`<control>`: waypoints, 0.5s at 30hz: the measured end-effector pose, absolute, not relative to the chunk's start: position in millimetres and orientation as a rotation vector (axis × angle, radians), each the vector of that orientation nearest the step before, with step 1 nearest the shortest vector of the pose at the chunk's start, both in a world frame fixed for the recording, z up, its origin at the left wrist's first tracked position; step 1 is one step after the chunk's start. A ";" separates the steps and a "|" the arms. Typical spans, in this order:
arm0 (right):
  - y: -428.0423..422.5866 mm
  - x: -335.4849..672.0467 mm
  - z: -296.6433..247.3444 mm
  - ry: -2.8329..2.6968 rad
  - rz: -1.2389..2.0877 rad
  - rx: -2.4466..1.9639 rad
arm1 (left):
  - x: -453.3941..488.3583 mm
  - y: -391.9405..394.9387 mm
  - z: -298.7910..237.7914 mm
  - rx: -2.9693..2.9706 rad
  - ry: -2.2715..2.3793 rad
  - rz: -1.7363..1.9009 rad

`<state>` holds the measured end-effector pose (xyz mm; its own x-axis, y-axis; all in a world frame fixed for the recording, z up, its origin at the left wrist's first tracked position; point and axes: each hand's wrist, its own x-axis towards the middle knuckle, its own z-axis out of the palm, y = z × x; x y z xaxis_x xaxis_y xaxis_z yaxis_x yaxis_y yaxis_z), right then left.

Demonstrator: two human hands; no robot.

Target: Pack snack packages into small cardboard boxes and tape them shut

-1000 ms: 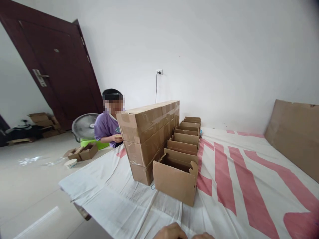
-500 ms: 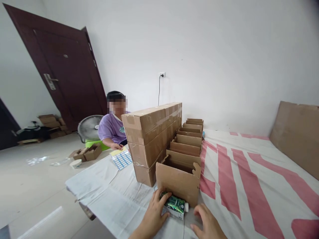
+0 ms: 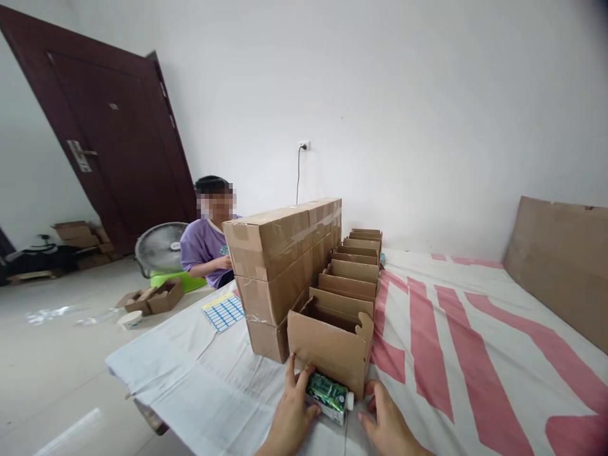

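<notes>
A green and white drink carton (image 3: 327, 394) with a white cap lies on its side on the cloth, against the near face of an open cardboard box (image 3: 327, 348). My left hand (image 3: 292, 408) is around the carton's left end, thumb at the near side and a finger at the far side. Its index finger stretches up to the box's lower left corner. Just right of the cap, my right hand (image 3: 387, 418) holds nothing; its fingers are bent and apart beside the box's lower right corner. Contact there is unclear.
More open boxes (image 3: 354, 269) stand in a row behind. To their left rises a stack of taped boxes (image 3: 285, 247). A label sheet (image 3: 225, 311) lies near a seated person (image 3: 204, 247) in purple. Leaning at the right is a cardboard panel (image 3: 560, 259).
My left index finger has extended onto the box, and my right hand has come closer to its corner. The person has let go of the label sheet and drawn the hand back. The view shifted slightly.
</notes>
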<state>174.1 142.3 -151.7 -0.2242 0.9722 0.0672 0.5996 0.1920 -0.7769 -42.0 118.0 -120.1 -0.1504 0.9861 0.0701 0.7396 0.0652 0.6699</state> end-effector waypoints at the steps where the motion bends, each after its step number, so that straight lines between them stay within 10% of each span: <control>1: 143.0 174.1 -151.9 -1.902 0.849 -1.473 | -41.4 118.8 -118.8 1.719 1.940 0.817; 15: 183.1 208.6 -149.8 -1.828 0.938 -1.392 | -58.2 122.5 -165.7 1.864 1.814 1.250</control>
